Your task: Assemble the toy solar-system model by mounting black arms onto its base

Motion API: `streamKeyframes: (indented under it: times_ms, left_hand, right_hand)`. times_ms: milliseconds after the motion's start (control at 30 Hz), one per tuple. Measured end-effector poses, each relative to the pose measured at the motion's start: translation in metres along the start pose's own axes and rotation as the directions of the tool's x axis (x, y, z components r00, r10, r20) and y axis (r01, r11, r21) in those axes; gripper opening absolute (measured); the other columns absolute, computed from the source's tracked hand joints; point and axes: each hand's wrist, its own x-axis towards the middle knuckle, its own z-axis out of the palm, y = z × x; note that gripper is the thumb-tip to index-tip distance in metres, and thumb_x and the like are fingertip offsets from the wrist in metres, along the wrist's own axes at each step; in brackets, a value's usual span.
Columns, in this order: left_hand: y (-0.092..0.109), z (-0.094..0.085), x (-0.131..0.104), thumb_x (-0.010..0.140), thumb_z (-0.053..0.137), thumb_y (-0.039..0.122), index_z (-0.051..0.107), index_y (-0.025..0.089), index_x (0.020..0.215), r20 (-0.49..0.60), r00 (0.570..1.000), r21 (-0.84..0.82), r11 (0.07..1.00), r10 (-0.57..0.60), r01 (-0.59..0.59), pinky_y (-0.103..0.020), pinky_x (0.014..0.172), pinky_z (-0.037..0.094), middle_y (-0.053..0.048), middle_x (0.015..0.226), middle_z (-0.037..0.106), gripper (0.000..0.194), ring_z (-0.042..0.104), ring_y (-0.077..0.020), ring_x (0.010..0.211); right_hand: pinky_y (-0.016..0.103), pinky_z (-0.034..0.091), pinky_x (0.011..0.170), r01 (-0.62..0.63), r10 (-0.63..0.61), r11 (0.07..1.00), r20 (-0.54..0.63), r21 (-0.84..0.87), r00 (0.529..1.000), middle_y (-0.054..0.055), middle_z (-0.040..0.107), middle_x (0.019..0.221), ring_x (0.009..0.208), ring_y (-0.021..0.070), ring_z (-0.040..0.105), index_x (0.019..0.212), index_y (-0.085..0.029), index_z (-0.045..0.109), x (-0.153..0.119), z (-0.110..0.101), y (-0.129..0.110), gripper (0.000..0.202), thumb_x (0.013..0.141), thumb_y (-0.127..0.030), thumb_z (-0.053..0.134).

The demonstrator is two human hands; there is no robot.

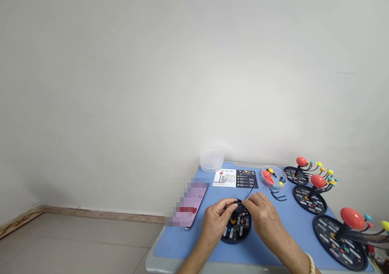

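A round black base [236, 236] printed with small coloured planets and labels lies on the table between my hands. My left hand [216, 219] is closed, thumb and forefinger pinching the top of the black post above the base; the fingers partly cover it. My right hand [263, 214] pinches a thin curved black rod [251, 190] near the same post, and its far end sticks up beyond the fingers. Other dark rods seem gathered at the post, but the fingers hide how they join.
Three assembled solar system models [310, 200] with red balls line the right side. Behind are a clear dish [285, 185] of coloured parts, several loose black rods [278, 198], an instruction sheet [225, 178] and stacked clear containers [212, 161]. A phone [191, 207] lies left on the blue table [170, 245].
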Motion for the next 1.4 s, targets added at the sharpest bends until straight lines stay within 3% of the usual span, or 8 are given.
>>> streamKeyframes:
  times_ms: [300,433,600,1000,1400]
  left_hand:
    - [-0.012,0.001,-0.001,0.07,0.073,0.036,0.078,0.021,0.094,0.014,0.996,-0.044,0.995,-0.086,0.087,-0.025,0.07,0.06,-0.002,0.081,0.077,0.029,0.072,-0.0202,0.073]
    - [-0.013,0.003,-0.001,0.069,0.072,0.034,0.077,0.019,0.08,0.003,0.994,-0.078,0.991,-0.107,0.107,-0.023,0.065,0.058,-0.002,0.074,0.076,0.019,0.071,-0.0193,0.068]
    - [-0.011,0.004,0.0,0.066,0.072,0.031,0.075,0.019,0.071,-0.006,0.992,-0.11,0.986,-0.126,0.124,-0.024,0.063,0.057,-0.002,0.072,0.076,0.013,0.071,-0.0197,0.066]
    - [-0.008,0.005,-0.001,0.067,0.071,0.029,0.075,0.019,0.071,0.013,0.986,-0.136,0.976,-0.167,0.167,-0.022,0.064,0.055,-0.002,0.072,0.076,0.011,0.069,-0.018,0.066]
    - [-0.007,0.005,-0.003,0.068,0.07,0.029,0.074,0.019,0.071,0.009,0.986,-0.108,0.98,-0.169,0.169,-0.021,0.06,0.052,-0.001,0.07,0.074,0.012,0.067,-0.0166,0.063]
  right_hand:
    - [0.027,0.038,0.061,0.049,-0.049,0.999,-0.001,0.019,0.999,0.003,0.062,0.076,0.071,0.0172,0.052,0.094,-0.019,0.067,0.002,-0.004,0.005,0.018,0.091,-0.008,0.052]
    - [0.027,0.037,0.059,0.001,0.001,0.997,-0.025,0.079,1.0,0.003,0.061,0.073,0.068,0.0172,0.052,0.093,-0.018,0.067,0.004,-0.004,0.002,0.018,0.092,-0.01,0.051]
    - [0.027,0.038,0.062,-0.054,0.081,0.987,-0.174,0.154,0.981,0.004,0.06,0.075,0.07,0.017,0.051,0.09,-0.018,0.066,0.003,-0.004,-0.001,0.024,0.096,-0.012,0.044]
    - [0.027,0.032,0.059,-0.053,0.058,0.998,-0.212,0.028,0.975,0.003,0.055,0.069,0.065,0.0171,0.045,0.086,-0.019,0.066,0.002,-0.009,-0.019,0.027,0.095,-0.011,0.042]
    - [0.027,0.03,0.057,-0.066,0.06,0.998,-0.184,-0.024,0.981,0.002,0.053,0.066,0.062,0.0168,0.043,0.076,-0.02,0.064,0.0,-0.006,-0.022,0.03,0.093,-0.008,0.042]
